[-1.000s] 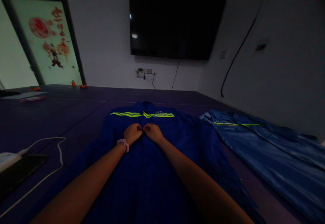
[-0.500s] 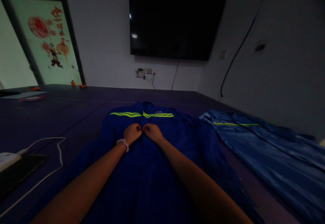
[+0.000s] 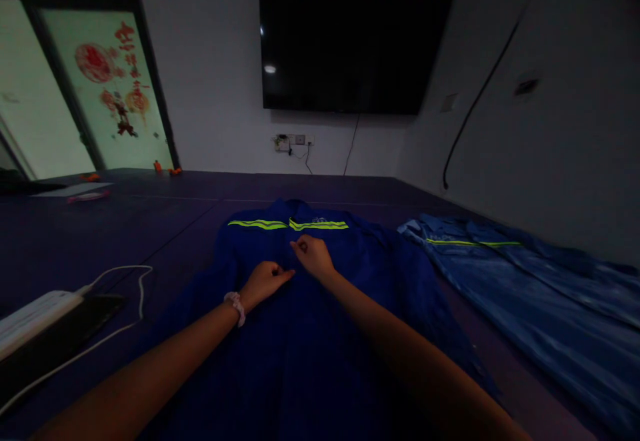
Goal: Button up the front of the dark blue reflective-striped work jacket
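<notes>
A dark blue work jacket (image 3: 310,334) with a yellow-green reflective stripe lies flat on the dark surface in front of me, collar away from me. My left hand (image 3: 265,278), with a pale band at the wrist, rests on the jacket's front seam with its fingers pinched on the cloth. My right hand (image 3: 313,254) sits a little farther up the same seam, just below the stripe, its fingers closed on the fabric. The room is dim and the fingertips are hard to make out.
A second, lighter blue jacket (image 3: 525,287) lies spread to the right. At the left are a white power strip (image 3: 35,314) with its white cable (image 3: 120,294) and a dark flat device. A black wall screen (image 3: 350,44) hangs ahead.
My hands were together at one point on the seam. Now the left hand has slid back toward me and the right hand has shifted slightly up and right. The view tilted a little.
</notes>
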`<state>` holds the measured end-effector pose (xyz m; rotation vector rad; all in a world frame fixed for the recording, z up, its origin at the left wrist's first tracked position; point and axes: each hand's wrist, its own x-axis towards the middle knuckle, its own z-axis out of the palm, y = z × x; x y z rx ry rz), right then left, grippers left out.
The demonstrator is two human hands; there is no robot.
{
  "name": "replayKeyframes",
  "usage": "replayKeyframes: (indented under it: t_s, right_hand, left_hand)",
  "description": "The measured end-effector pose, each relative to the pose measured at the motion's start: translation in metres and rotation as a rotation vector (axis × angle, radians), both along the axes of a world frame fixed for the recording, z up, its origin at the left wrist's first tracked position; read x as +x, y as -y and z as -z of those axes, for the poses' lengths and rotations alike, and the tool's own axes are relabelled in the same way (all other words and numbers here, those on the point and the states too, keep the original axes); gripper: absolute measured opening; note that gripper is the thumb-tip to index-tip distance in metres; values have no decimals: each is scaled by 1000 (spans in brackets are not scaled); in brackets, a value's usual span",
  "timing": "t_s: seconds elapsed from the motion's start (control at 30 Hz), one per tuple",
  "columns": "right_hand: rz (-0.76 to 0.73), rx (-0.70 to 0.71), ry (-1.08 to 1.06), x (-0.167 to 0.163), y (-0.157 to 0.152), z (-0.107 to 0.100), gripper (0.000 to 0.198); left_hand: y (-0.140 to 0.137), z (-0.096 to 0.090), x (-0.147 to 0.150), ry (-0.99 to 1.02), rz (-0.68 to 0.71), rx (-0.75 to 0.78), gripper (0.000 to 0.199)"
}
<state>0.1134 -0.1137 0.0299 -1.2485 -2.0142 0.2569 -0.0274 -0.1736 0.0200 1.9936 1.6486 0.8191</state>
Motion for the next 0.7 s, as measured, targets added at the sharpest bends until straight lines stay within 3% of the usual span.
replayKeyframes:
  t_s: [0.17,0.33,0.47,0.7]
  right_hand:
    - [-108,-26,238,0,45,-15,38]
    - [-23,-124,378,6,81,8,25]
    - [48,-122,374,10,91,20,23]
    - [80,-130,440,5,103,13,35]
  left_hand:
    - [27,-2,4,24,126,37,17]
    - [36,3,8,-2,127,101,9]
    - [38,8,6,-30,136,129,13]
    - [38,11,0,113,125,59,21]
